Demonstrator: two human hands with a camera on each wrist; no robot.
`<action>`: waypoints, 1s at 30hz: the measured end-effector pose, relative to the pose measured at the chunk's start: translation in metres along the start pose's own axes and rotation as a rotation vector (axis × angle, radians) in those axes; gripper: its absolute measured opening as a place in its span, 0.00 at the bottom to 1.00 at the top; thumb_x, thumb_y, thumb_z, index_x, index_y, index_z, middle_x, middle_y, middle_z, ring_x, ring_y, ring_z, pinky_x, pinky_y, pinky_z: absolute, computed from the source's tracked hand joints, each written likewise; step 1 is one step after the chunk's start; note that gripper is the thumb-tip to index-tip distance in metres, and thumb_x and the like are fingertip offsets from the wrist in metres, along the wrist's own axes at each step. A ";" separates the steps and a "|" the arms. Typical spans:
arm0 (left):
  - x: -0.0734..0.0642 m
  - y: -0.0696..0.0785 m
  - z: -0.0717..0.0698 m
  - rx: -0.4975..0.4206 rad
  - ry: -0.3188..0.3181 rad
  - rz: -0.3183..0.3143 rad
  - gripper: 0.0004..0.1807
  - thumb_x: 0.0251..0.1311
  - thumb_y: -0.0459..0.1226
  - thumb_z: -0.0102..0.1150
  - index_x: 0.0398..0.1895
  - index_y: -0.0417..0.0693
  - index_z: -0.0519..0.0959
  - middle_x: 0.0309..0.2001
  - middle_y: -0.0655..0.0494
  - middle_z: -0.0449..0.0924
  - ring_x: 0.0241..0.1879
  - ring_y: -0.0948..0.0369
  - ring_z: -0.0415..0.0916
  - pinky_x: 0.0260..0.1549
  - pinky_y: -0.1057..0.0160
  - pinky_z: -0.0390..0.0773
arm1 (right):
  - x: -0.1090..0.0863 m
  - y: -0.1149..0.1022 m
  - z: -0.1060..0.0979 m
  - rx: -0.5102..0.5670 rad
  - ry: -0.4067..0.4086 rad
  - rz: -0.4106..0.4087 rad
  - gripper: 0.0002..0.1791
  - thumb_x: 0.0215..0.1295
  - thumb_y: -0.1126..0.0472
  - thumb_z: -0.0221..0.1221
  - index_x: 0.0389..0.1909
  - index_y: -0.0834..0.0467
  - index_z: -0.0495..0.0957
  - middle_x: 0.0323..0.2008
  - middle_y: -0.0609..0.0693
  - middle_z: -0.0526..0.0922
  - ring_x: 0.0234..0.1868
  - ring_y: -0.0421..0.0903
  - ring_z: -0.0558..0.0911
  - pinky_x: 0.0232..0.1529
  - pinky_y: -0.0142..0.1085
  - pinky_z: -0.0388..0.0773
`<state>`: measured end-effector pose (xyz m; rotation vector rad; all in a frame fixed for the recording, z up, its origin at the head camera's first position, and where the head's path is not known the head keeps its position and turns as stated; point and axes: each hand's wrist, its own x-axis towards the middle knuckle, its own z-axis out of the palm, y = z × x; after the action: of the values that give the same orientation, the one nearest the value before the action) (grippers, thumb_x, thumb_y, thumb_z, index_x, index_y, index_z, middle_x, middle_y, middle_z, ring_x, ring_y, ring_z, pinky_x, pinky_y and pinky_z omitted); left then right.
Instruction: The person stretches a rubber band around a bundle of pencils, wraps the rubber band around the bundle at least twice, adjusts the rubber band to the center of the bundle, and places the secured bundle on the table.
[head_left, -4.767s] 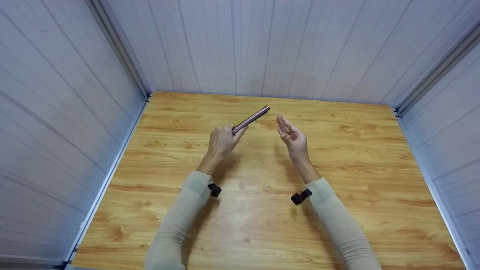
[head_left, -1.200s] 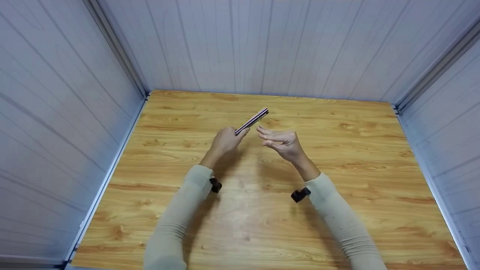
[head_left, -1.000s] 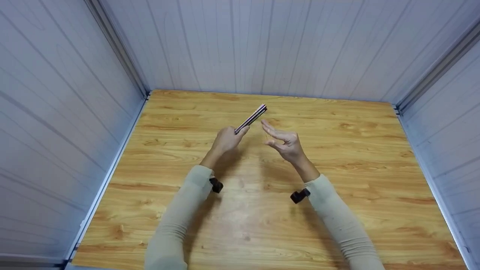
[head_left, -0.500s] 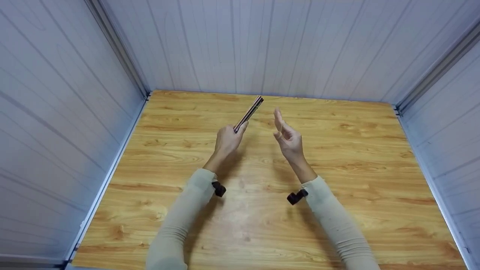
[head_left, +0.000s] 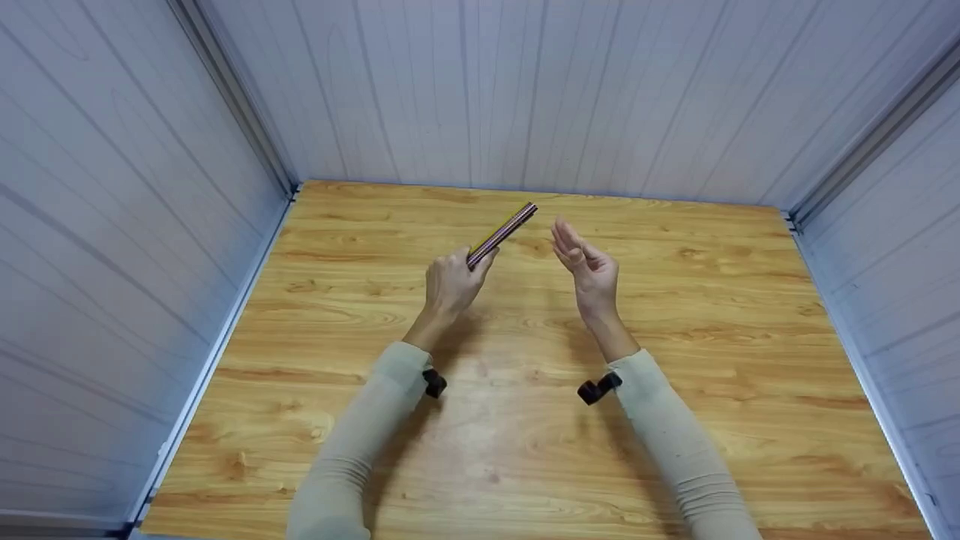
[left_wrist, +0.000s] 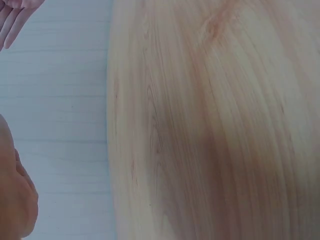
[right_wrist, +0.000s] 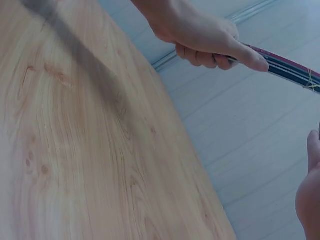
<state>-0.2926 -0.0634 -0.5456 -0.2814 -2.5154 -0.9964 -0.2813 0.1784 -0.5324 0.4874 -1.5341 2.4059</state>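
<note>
My left hand (head_left: 452, 281) grips a bundle of striped pencils (head_left: 504, 234) at its near end, above the table. The bundle slants up and away to the right. In the right wrist view, a thin pale rubber band (right_wrist: 312, 85) crosses round the pencils. My right hand (head_left: 595, 274) is raised to the right of the bundle, apart from it, with fingers extended and the palm toward the left. I cannot tell whether a band is on its fingers. In the left wrist view only parts of the hands show at the left edge, and the pencils are out of sight.
Both hands are over a wood-grain table (head_left: 480, 435). White panel walls (head_left: 480, 97) enclose it at the back and both sides. A small black camera (head_left: 433, 382) is worn on the left wrist, another camera (head_left: 598, 388) on the right.
About a second ago my right hand's fingers pointed left near the bundle; it has since drawn back and straightened. Half a second ago a thin band showed between its fingers and thumb. The bundle has tilted rightward.
</note>
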 end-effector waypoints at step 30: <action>0.023 -0.009 -0.033 0.514 0.059 0.723 0.30 0.68 0.60 0.77 0.26 0.47 0.74 0.14 0.57 0.75 0.18 0.65 0.53 0.13 0.60 0.71 | 0.007 -0.014 -0.019 -0.288 -0.136 0.098 0.20 0.70 0.71 0.74 0.58 0.77 0.86 0.51 0.45 0.97 0.51 0.35 0.95 0.52 0.29 0.90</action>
<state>-0.3059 -0.0915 -0.5188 -0.8884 -2.2225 -0.0726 -0.2851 0.2017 -0.5254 0.5330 -1.9664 2.2052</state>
